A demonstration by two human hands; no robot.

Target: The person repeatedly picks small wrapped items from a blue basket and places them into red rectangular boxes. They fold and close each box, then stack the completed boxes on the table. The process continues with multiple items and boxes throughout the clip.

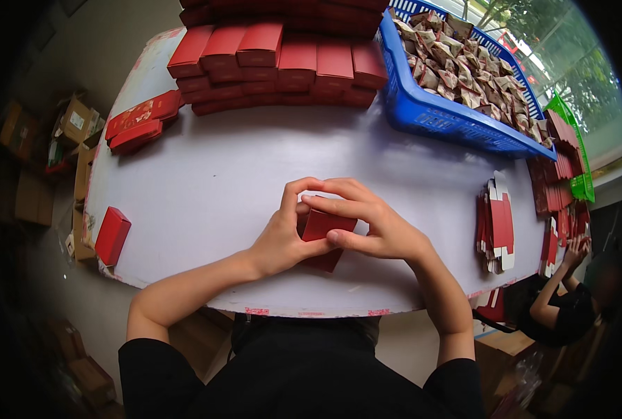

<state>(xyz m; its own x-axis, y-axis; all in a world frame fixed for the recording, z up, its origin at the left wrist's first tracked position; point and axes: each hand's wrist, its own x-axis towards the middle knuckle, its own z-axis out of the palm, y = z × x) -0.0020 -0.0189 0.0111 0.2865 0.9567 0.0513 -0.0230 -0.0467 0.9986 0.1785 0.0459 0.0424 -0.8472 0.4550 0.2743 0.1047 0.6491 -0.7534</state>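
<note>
A small red cardboard box stands on the white table in front of me, between my two hands. My left hand grips it from the left, with the thumb across its near side and the fingers behind. My right hand holds it from the right, its thumb at the near edge and its fingers reaching over the far edge. The fingertips of both hands meet behind the box. Part of its left side and back is hidden by my fingers.
Stacked red boxes line the table's far side. A blue plastic basket holds many small wrapped packets. Flat red cartons lie at right, red packages at left. One red box stands near the left edge. A co-worker sits at right.
</note>
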